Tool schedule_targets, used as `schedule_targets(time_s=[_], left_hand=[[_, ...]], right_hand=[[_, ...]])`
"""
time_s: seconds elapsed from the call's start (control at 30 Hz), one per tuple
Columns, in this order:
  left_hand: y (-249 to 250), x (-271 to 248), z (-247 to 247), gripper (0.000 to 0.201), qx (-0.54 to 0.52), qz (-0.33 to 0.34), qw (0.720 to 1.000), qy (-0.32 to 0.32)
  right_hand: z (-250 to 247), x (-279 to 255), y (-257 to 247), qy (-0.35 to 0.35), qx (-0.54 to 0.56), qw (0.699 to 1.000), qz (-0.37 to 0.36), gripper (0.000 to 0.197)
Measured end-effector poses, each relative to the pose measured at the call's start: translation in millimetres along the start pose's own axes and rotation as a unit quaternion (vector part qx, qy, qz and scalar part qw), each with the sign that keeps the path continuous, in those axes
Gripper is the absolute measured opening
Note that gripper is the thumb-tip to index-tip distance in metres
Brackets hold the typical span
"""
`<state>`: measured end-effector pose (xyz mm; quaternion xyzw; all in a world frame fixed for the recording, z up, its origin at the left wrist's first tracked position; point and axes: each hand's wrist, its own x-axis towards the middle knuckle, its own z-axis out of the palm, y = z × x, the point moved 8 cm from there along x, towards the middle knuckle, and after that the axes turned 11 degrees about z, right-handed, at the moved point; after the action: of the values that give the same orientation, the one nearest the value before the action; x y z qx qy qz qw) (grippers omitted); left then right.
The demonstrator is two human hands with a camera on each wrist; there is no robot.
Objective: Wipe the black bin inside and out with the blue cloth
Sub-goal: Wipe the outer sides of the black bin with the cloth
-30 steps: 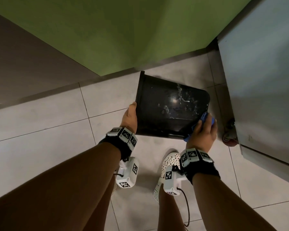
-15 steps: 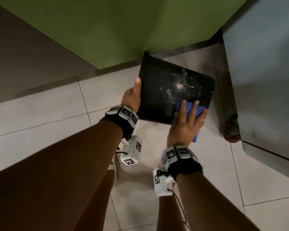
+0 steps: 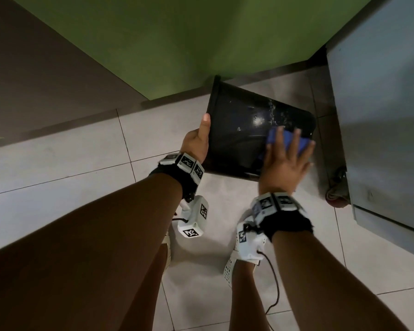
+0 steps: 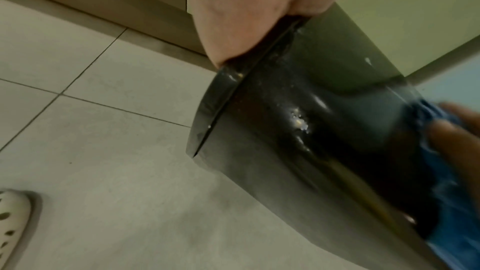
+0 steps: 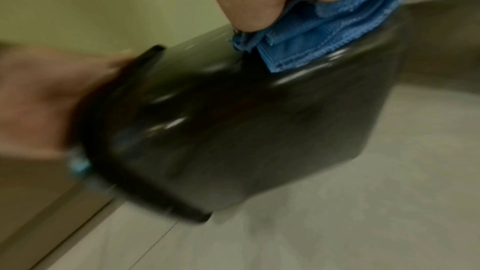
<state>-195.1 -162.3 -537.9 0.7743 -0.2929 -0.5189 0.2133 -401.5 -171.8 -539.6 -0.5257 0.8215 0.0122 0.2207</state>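
Note:
The black bin point(image 3: 239, 130) is held up off the floor, lying on its side with its rim to the left. My left hand point(image 3: 197, 142) grips that rim point(image 4: 228, 98), thumb along the outside. The right hand point(image 3: 285, 161) lies flat with straight fingers on the blue cloth point(image 3: 286, 139), pressing it against the bin's outer wall near the base end. White splatter marks point(image 3: 271, 111) dot the glossy wall above the cloth. The right wrist view is blurred; there the folded cloth point(image 5: 324, 40) sits under the palm on the bin point(image 5: 233, 130).
Pale tiled floor point(image 3: 58, 182) lies below. A green wall point(image 3: 177, 39) stands behind the bin and a brown panel point(image 3: 34, 80) to the left. A grey cabinet point(image 3: 382, 115) on a castor wheel point(image 3: 337, 189) stands close on the right. My white perforated shoes point(image 3: 234, 261) are underneath.
The right hand with the cloth came up from the bin's lower right corner onto its upper wall and slid right toward the base. The bin rose a little in the left hand.

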Motion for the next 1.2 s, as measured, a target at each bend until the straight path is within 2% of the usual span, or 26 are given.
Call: schedule_targets(time_s=[0.1,0.2,0.27,0.37,0.43,0.5,0.6,0.73,0.83,0.9,1.03,1.13,1.2], left_hand=[[-0.3,0.6,1.2,0.057,-0.013,-0.001,1.000,-0.002],[-0.2,-0.3,2.3,0.057,-0.014,-0.001,1.000,-0.007],[1.4,-1.5,3.2,0.056,-0.005,-0.002,1.000,-0.015],[5.5,-2.6,1.3,0.060,-0.012,-0.003,1.000,-0.012],[4.4,-3.3,1.2,0.061,-0.033,-0.004,0.999,-0.009],[1.3,-4.0,1.7,0.056,-0.057,-0.013,0.998,-0.004],[0.0,-3.7,1.9,0.054,-0.076,-0.017,0.997,-0.005],[1.8,-2.1,-0.5,0.055,-0.073,-0.006,0.997,-0.002],[3.7,1.4,-0.5,0.055,-0.059,0.016,0.998,-0.005],[2.5,1.5,0.4,0.053,-0.061,0.012,0.998,0.002],[0.0,1.6,-0.6,0.053,-0.064,0.006,0.998,0.013],[-0.5,0.8,-0.7,0.054,-0.057,0.004,0.998,0.012],[0.0,1.1,-2.1,0.057,-0.039,0.005,0.999,0.014]], right_hand=[[-12.4,18.6,41.0,-0.006,0.097,0.987,0.131,0.046],[-10.1,10.4,36.0,0.025,0.096,0.982,0.160,0.047],[-2.9,-3.0,18.0,0.050,0.050,0.990,0.126,0.049],[12.2,-36.6,-24.9,0.065,0.002,0.998,-0.013,0.056],[28.1,-60.8,-55.0,0.038,-0.031,0.992,-0.120,0.066],[38.1,-69.9,-77.2,0.011,-0.060,0.981,-0.184,0.075],[35.2,-54.2,-95.3,-0.009,-0.069,0.979,-0.190,0.078],[16.5,-17.6,-126.5,-0.055,-0.044,0.984,-0.164,0.057],[4.7,-5.7,-139.6,-0.031,0.008,0.990,-0.136,0.074],[8.3,-10.4,-137.5,-0.023,0.010,0.989,-0.147,0.072],[22.6,-33.6,-117.4,0.002,-0.055,0.975,-0.213,0.051],[23.3,-33.2,-101.2,-0.016,-0.054,0.967,-0.247,0.056],[18.0,-19.5,-87.5,-0.029,-0.056,0.975,-0.214,0.057]])
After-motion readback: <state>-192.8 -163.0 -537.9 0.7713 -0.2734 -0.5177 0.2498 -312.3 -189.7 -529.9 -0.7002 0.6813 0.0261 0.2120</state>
